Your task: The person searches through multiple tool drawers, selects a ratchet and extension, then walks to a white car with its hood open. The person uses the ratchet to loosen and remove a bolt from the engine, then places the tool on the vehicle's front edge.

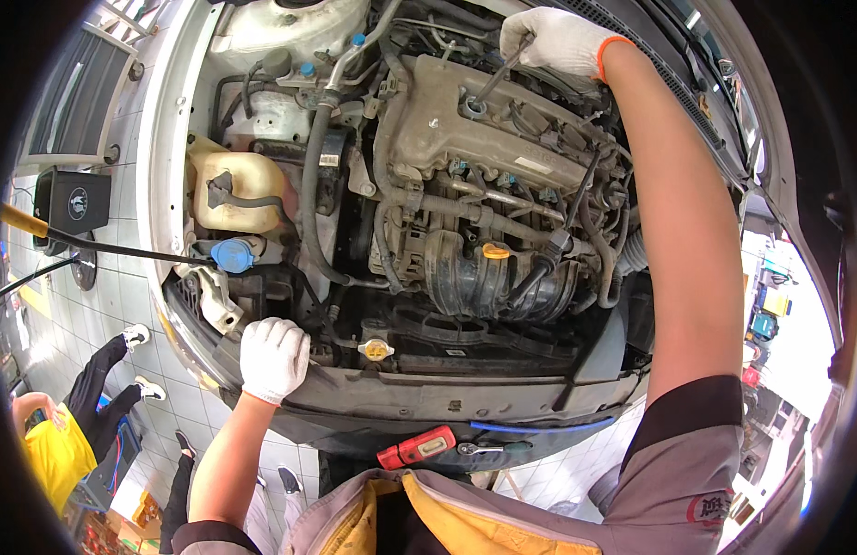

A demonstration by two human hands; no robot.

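Observation:
My right hand [560, 42], in a white glove with an orange cuff, reaches to the far side of the engine. Its fingers are closed round the upper end of a metal rod [499, 81], which slants down to a round hole in the grey-brown engine cover [419, 120]. The rod's lower end is hidden in that hole. My left hand [276, 359], gloved too, rests palm down on the front panel of the engine bay, fingers together and bent slightly, with no tool in it. A black ignition coil [539, 276] lies across the intake manifold [456, 277].
A red work light [417, 448] and a ratchet [484, 449] lie on the car's front edge. A black rod [123, 246] with a yellow grip crosses at left, near a blue cap [232, 254]. A person in yellow [58, 458] is at lower left.

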